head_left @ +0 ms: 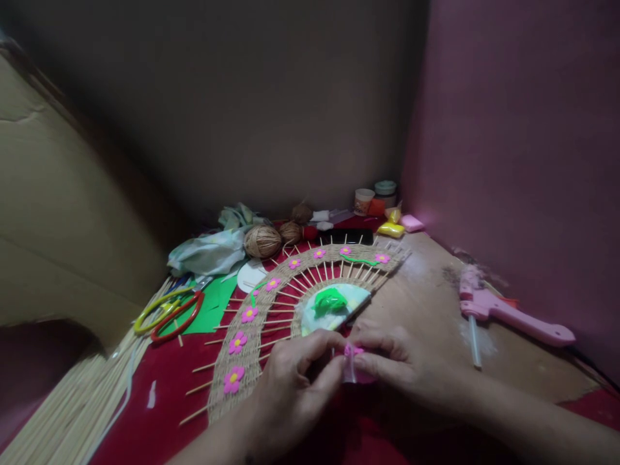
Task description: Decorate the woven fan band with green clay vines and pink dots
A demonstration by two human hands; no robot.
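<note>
Both hands meet at the front, thumbs and forefingers pinched on a small clear plastic packet with something pink in it. My left hand grips its left side, and my right hand grips the right. Just beyond them lies a half-round woven fan of twine on thin sticks, with pink clay flowers and green clay stems along its outer band. At the fan's centre, a lump of green clay in clear wrap rests on a pale patterned half-circle.
A pink glue gun lies at right on brown board. Scissors, green sheet and a bundle of sticks lie left. Twine balls, a paper cup and yellow clay packet line the back.
</note>
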